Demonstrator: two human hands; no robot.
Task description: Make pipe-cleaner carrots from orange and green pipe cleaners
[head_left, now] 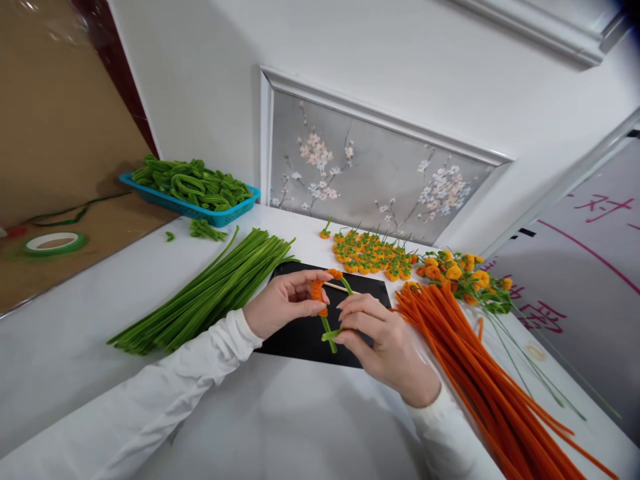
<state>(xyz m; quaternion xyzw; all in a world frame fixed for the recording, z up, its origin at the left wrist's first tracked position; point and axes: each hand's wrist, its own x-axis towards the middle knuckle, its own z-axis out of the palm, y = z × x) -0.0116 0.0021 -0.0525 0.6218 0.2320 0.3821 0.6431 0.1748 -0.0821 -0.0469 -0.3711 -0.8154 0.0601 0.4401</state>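
Observation:
My left hand (285, 303) pinches a coiled orange pipe cleaner (318, 292), bent into an open curve. At the other side, my right hand (383, 340) is closed on a green pipe cleaner (327, 330), which runs up to the orange coil and has a short piece crossing its lower end. A thin pale stick (340, 287) shows between the hands. Both hands are above a black mat (293, 340). Long green pipe cleaners (215, 293) lie in a bundle left of the mat, and long orange pipe cleaners (470, 373) lie to its right.
At the back left stands a blue basket (225, 217) of folded green pieces, with small green pieces (207, 230) before it. Several small orange flower heads (367, 253) and stemmed flowers (460, 272) sit behind. Green tape (56, 243) lies far left. A wall panel (380, 160) closes the back.

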